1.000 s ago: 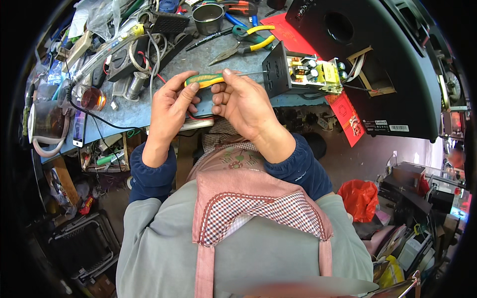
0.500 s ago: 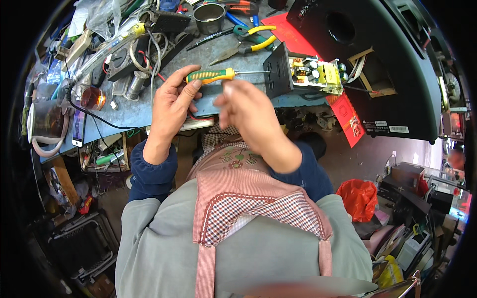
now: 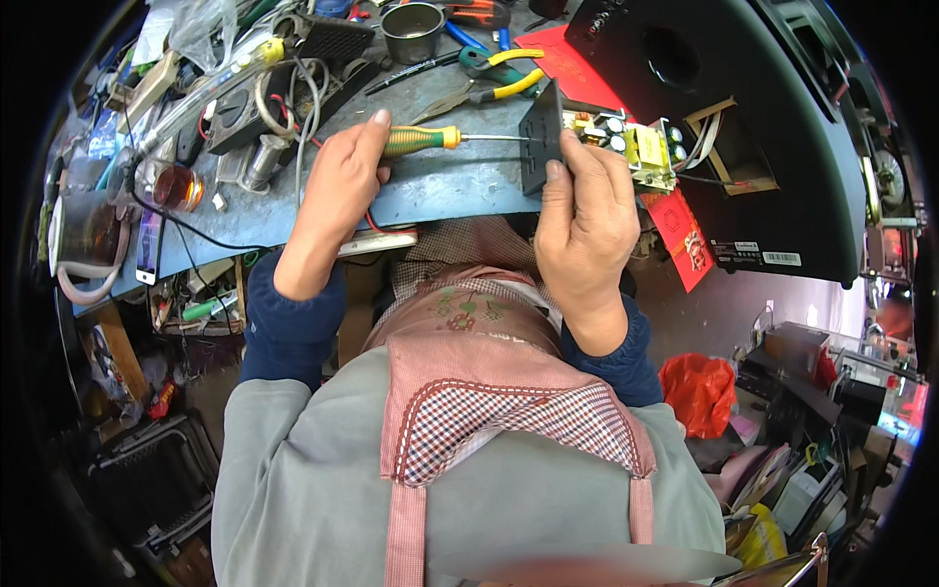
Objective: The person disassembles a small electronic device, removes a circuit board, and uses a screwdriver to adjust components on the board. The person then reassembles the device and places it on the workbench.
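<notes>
My left hand is wrapped round the green and yellow handle of a screwdriver. Its metal shaft points right, and the tip meets the face of a black panel standing on edge. With thumb and fingers my right hand grips the near edge of this panel. Behind the panel sits a circuit board with a yellow transformer and several capacitors. Wires run from the board into a rectangular opening in a large black speaker-like cabinet. My right fingers hide part of the board.
Pliers with yellow and green handles, a black pen and a metal cup lie beyond my hands. Cables, a glass of amber liquid and a phone crowd the left. A red paper envelope hangs over the bench edge.
My right hand has moved from beside the screwdriver shaft rightward onto the panel and taken hold of it. My left hand has closed further round the handle.
</notes>
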